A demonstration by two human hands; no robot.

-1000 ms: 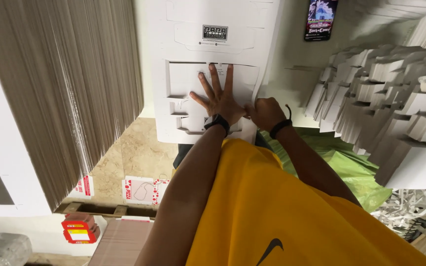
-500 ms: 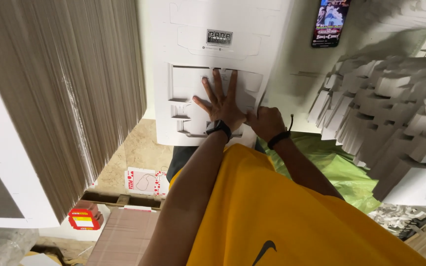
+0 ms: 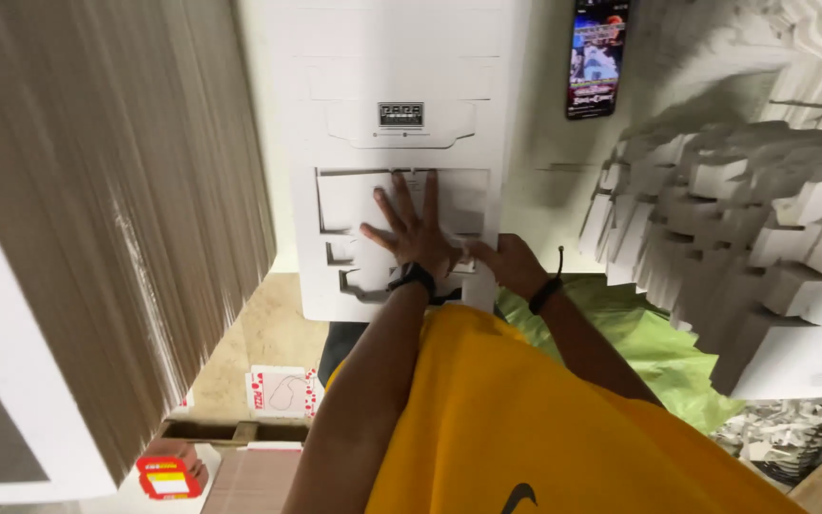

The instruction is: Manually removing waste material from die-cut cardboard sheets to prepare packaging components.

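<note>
**Head view: both hands on a flat white die-cut sheet**

Head camera looks down over a yellow shirt (image 3: 563, 419) at the bottom of frame, both forearms reaching away from the body.

Left hand (image 3: 416, 238): palm down, fingers spread wide and flat, pressing on the white die-cut cardboard sheet (image 3: 401, 114). Nothing gripped; contact is by palm and fingertips only. Dark band at the wrist.

Right hand (image 3: 511, 265): just beside the left, at the sheet's near right edge. Fingers curl toward the edge; whether they pinch the cardboard or only rest on it cannot be told. Dark cord at the wrist.

Sheet: lies flat in front of the person, long axis running straight away from the body, near end by the hands, far end at the top of frame. Cut-out flap outlines sit under and around the left hand.

Left: tall stack of flat cardboard (image 3: 126, 238), edges showing. Right: piles of folded white boxes (image 3: 763, 238) above a green sheet (image 3: 649, 333). Farther off, upper right: a phone (image 3: 596, 57) with a lit screen.
</note>
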